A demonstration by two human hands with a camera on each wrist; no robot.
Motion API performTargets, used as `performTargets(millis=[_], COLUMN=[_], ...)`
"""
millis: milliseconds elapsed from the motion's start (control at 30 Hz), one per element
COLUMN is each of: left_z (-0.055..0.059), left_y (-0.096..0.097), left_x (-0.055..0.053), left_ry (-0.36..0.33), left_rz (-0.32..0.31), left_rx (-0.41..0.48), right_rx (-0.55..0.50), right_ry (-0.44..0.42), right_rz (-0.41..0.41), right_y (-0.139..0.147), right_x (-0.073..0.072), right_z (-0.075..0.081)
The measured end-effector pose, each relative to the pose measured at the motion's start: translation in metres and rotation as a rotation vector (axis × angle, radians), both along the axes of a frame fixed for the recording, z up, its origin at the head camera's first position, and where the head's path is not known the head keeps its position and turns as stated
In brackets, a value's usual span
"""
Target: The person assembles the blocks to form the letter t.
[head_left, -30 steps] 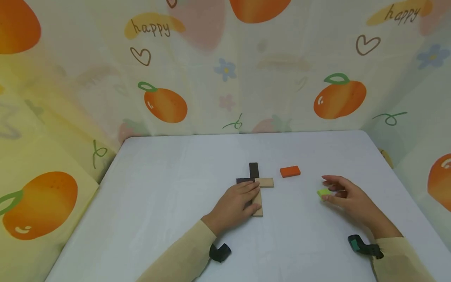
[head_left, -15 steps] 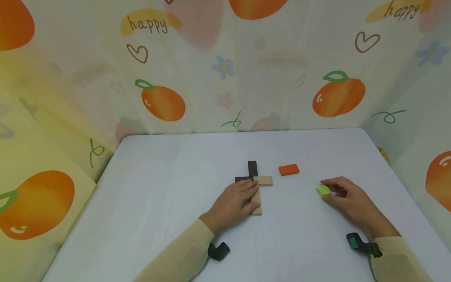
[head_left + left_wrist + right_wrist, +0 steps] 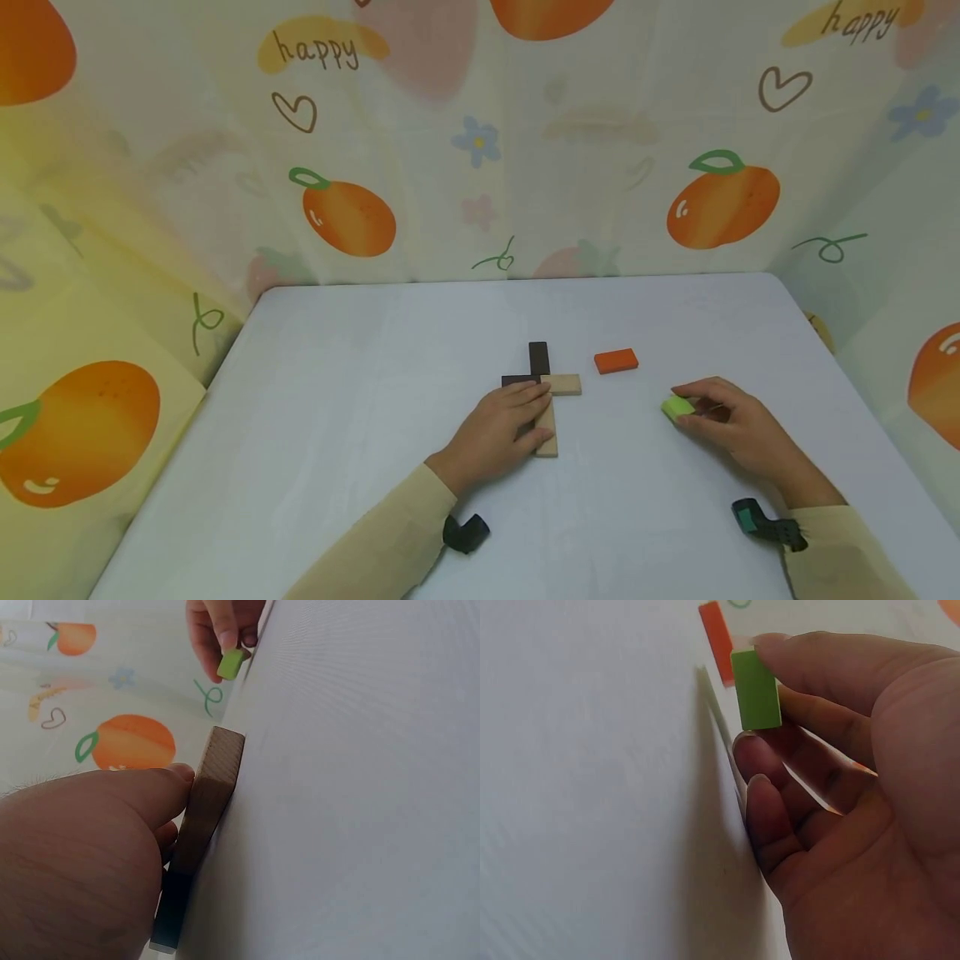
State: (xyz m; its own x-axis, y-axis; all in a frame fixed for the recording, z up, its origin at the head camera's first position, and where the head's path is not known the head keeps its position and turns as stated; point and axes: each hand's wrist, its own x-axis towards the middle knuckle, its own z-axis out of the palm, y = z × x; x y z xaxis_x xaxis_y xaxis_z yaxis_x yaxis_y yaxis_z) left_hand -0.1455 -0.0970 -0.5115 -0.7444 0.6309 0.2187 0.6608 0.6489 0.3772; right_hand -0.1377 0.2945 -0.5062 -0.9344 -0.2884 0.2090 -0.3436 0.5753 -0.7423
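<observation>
Your left hand (image 3: 491, 429): fingers extended, laid over blocks. From it: dark crosswise block (image 3: 517, 379), partly covered, and dark lengthwise block (image 3: 539, 358) at 1 o'clock; pale lengthwise block (image 3: 547, 418) at 3, thumb touching; pale crosswise block (image 3: 562, 384) at 2. Orange block (image 3: 617, 361) lies apart, farther toward 2. Green block (image 3: 677, 407) pinched by your right hand (image 3: 731, 421), at its 10 o'clock.
</observation>
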Motion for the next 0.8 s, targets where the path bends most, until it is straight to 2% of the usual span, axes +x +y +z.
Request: performTargets(millis=[533, 800], left_z=[0.002, 0.003], left_y=[0.0, 0.0], left_x=[0.002, 0.002], left_ry=[-0.007, -0.008], left_rz=[0.003, 0.002], left_rx=[0.0, 0.004], right_rx=[-0.042, -0.083], right_ry=[-0.002, 0.022], right_rz=[0.076, 0.184], right_y=[-0.03, -0.051], right_x=[0.008, 0.013], right_z=[0.002, 0.003])
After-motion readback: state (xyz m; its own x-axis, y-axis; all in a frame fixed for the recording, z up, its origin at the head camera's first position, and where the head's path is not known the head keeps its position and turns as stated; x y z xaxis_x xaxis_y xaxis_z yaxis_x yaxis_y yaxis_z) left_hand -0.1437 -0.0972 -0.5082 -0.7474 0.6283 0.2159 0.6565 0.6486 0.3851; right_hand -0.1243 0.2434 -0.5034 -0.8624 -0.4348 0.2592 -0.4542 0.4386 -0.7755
